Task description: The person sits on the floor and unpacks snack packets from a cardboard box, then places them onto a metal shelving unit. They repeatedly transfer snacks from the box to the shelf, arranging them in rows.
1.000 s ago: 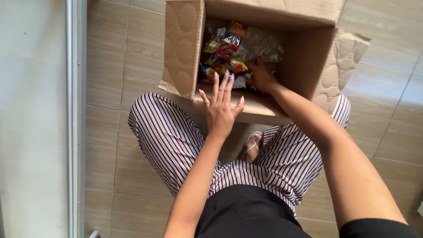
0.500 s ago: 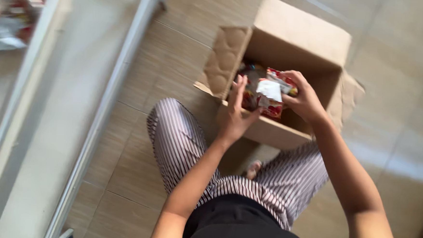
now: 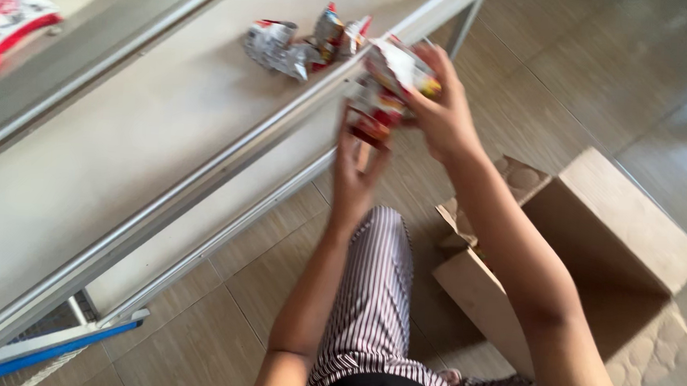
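My right hand [image 3: 442, 112] grips a bunch of small red, white and yellow snack packets [image 3: 392, 82], held up against the front rail of a grey metal shelf [image 3: 125, 166]. My left hand [image 3: 356, 170] is just below, fingers up, touching the lowest packet of the bunch. Several similar packets [image 3: 304, 42] lie on the shelf board a little to the left of my hands. The open cardboard box [image 3: 591, 253] sits on the floor by my right forearm; its contents are hidden from here.
A larger red and white bag [image 3: 8, 19] lies on the upper shelf at top left. A lower shelf board runs beneath. My striped trouser legs [image 3: 376, 312] rest on a beige tiled floor [image 3: 585, 65]. A blue-edged strip sits at the bottom left.
My right hand has lifted packets out of the box and carried them left and up to the shelf. My left hand followed. The view swung from the box to the shelf.
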